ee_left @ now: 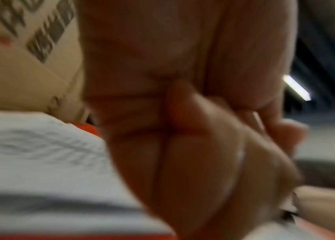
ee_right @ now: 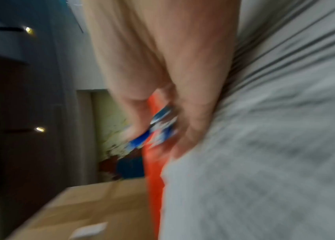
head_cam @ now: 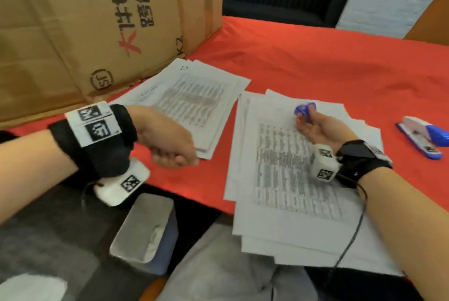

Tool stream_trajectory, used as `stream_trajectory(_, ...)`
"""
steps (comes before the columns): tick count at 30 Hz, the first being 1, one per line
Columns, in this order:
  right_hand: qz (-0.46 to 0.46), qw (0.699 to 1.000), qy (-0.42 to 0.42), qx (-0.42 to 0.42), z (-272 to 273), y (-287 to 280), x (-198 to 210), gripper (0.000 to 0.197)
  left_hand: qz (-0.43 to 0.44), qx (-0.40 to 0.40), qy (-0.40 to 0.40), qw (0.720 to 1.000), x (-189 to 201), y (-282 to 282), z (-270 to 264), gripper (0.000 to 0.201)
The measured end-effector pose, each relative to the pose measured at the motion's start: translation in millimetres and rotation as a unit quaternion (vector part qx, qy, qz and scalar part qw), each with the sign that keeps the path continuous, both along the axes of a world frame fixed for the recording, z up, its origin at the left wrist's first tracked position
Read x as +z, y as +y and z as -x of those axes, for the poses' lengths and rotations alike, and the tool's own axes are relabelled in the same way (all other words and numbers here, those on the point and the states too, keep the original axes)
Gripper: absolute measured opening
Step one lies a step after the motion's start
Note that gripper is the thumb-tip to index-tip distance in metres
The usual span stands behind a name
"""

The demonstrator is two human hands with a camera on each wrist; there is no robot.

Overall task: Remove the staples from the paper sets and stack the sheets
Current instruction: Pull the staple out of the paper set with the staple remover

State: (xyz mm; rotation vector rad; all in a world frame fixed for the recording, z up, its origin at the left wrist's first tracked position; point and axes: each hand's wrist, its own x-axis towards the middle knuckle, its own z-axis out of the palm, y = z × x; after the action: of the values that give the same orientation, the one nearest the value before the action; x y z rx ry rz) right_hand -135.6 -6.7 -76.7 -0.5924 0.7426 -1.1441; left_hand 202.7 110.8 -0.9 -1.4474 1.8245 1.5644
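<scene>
Right hand point(head_cam: 315, 128) palm up over the loose, fanned pile of printed white sheets point(head_cam: 286, 179) at the near edge of the red-covered tabletop point(head_cam: 315, 57); fingers curled round a small blue plastic staple remover point(head_cam: 305, 109).

Left hand point(head_cam: 170, 142) curled at the near corner of the second printed stack point(head_cam: 194, 103), which lies left of the pile, against the brown cardboard box point(head_cam: 85, 21). Too blurred to tell whether it pinches the corner.

Risks, as judged:
- Fanned pile overhangs the near edge; a nudge could slide sheets off.
- A pulled staple may drop unnoticed among the sheets.
- Blue and white stapler point(head_cam: 422, 137) near the right edge could get knocked.

Writing: box carries a circled "SF" and "K2"; Chinese characters unreadable to me. Sheet text blurred.
</scene>
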Motion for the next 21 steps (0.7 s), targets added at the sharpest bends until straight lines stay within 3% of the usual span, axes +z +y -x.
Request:
stream_trajectory(2,0.011,0.999,-0.036,-0.006,13,2,-12,0.050,-0.061,-0.029,-0.101,0.993,-22,24,-26,0.039)
stream_trajectory(4,0.002,1.000,-0.008,-0.029,16,-4,-14,0.027,-0.085,-0.036,-0.188,0.978,-52,43,-48,0.037)
stream_trajectory(5,0.003,0.999,0.014,-0.038,12,-3,-12,0.022,-0.075,-0.026,-0.225,0.971,-68,50,-58,0.034)
stream_trajectory(8,0.023,0.997,0.067,-0.022,7,1,-14,0.046,0.030,0.021,-0.284,0.958,-113,58,-79,0.025)
stream_trajectory(10,0.035,0.997,0.072,-0.016,6,6,-12,0.050,0.096,0.020,-0.317,0.943,-126,60,-80,0.043)
stream_trajectory(11,0.034,0.997,0.067,-0.021,6,7,-11,0.049,0.116,0.006,-0.335,0.935,-126,60,-77,0.052)
stream_trajectory(13,0.027,0.998,0.039,-0.047,5,8,-10,0.031,0.127,-0.051,-0.333,0.933,-118,57,-65,0.054)
stream_trajectory(17,0.024,0.997,0.008,-0.067,6,8,-12,0.024,0.043,-0.123,-0.305,0.943,-76,51,-25,0.028)
stream_trajectory(21,0.025,0.997,-0.014,-0.077,12,9,-11,0.027,0.077,-0.169,-0.178,0.966,-13,32,27,0.025)
